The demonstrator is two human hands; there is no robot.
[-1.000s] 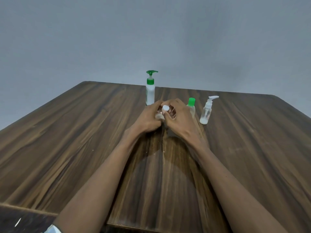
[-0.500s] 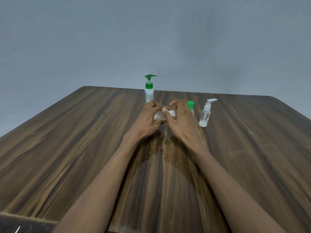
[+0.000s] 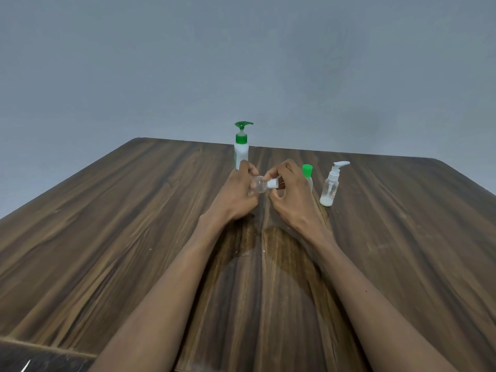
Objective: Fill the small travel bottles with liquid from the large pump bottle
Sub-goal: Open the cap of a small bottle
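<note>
A plain grey wall rises behind a dark wooden table [image 3: 107, 237]. The large pump bottle [image 3: 241, 151], white with a green pump, stands upright at the far edge, and everything else sits relative to it. Just in front of it, held above the table, is a small clear bottle [image 3: 257, 185] lying on its side with its white cap [image 3: 273, 183] pointing away from the pump bottle's side toward the right. The left hand [image 3: 236, 194] grips the body with curled fingers; the right hand [image 3: 291, 194] pinches the cap between thumb and fingertips.

The step in hand looks like unscrewing that cap. To do it well, the left hand should hold the body firm without squeezing, since thin plastic may buckle, while the right turns the cap. Tipping the bottle upright before the cap comes free would guard against any drip.

To the right of the pump bottle, partly behind the right hand, stands a green-capped bottle [image 3: 307, 170]; only its cap and a sliver of its side show. Further right stands a clear spray bottle [image 3: 329, 189] with white liquid at its bottom. Whether the held bottle contains anything, and whether its cap is already loose, I cannot tell.
</note>
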